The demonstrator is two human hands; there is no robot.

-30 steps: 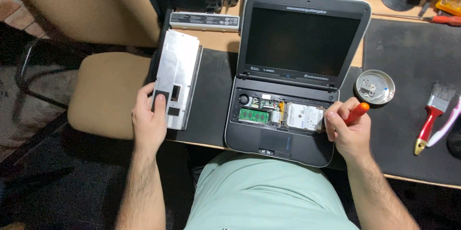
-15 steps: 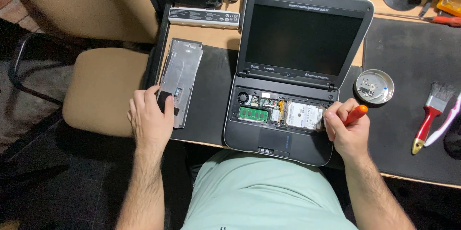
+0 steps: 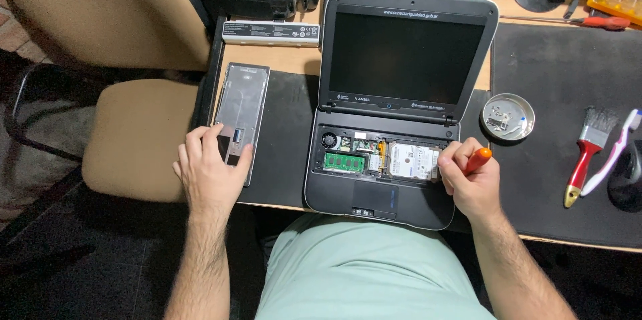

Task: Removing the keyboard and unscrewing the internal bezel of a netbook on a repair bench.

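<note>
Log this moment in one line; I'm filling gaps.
left hand on keyboard panel | right hand holds screwdriver | laptop open

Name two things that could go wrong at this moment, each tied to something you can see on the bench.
1. The right hand holds an orange-handled screwdriver beside the laptop's exposed hard drive and green memory module; a slip might scratch them.
2. The removed keyboard panel, under the left hand, lies at the black mat's left edge beside the chair; a nudge could tip it off.
</note>
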